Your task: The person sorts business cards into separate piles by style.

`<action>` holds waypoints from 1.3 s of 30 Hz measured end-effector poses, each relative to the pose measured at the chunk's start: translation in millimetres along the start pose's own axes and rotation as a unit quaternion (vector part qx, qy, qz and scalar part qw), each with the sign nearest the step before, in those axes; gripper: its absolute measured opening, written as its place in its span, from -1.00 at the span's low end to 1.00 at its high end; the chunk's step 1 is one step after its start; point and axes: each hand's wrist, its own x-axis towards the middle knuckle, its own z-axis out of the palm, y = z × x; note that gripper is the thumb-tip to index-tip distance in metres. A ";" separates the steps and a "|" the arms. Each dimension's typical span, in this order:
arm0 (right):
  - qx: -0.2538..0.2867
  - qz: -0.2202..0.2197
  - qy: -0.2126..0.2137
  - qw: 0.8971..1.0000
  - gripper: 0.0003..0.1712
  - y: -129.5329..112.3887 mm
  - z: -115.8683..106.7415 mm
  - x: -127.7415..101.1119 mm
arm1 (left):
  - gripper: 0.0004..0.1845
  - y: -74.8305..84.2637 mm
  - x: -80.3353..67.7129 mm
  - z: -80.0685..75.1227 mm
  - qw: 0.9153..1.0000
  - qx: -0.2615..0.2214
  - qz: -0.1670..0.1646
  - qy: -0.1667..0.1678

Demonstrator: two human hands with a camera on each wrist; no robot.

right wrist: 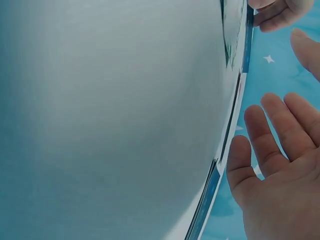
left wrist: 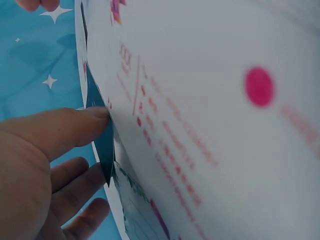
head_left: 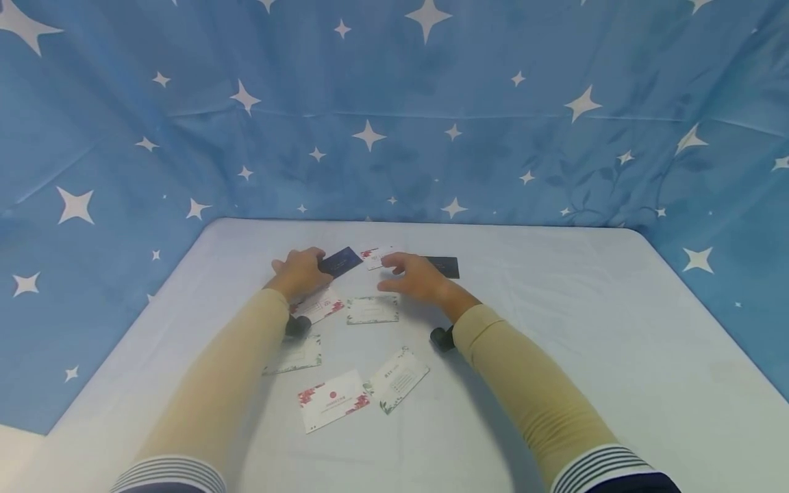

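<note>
Head view: right grip [head_left: 419, 277] partly hides red-flowered card [head_left: 372, 259].

- My left hand [head_left: 300, 272] and right hand [head_left: 419, 277]: two.
- Two beige sleeves [head_left: 212, 383], lower left and lower right.
- Two dark cards [head_left: 341, 263], mid-frame; perhaps more, since my right hand covers part of the second.
- Three white cards with red flowers [head_left: 333, 401]: one low, one left of centre, one further up.
- Three white cards with green leaves [head_left: 372, 310], centre to lower middle.
- One white table [head_left: 592, 294], one blue curtain [head_left: 394, 79].
</note>
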 end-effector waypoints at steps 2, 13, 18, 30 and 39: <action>-0.003 0.001 -0.002 1.000 -0.29 -0.4 -0.1 -0.7 | -0.34 0.0 1.6 0.5 1.000 0.012 0.004 0.007; -0.019 0.011 -0.008 1.000 -0.29 3.2 -0.9 -0.8 | -0.33 -2.7 -1.3 -7.6 0.999 0.001 0.032 0.026; -0.041 0.024 -0.009 0.999 -0.26 4.3 -4.5 -1.6 | -0.34 2.8 -2.3 -9.7 0.997 -0.012 0.073 0.017; -0.063 0.034 0.002 0.997 -0.18 8.5 -8.9 -4.1 | -0.38 33.0 -6.5 8.6 0.985 -0.014 0.168 -0.036; -0.083 0.031 0.013 0.996 -0.24 17.8 -19.2 -9.9 | -0.34 47.6 -9.4 11.2 0.985 -0.009 0.167 -0.044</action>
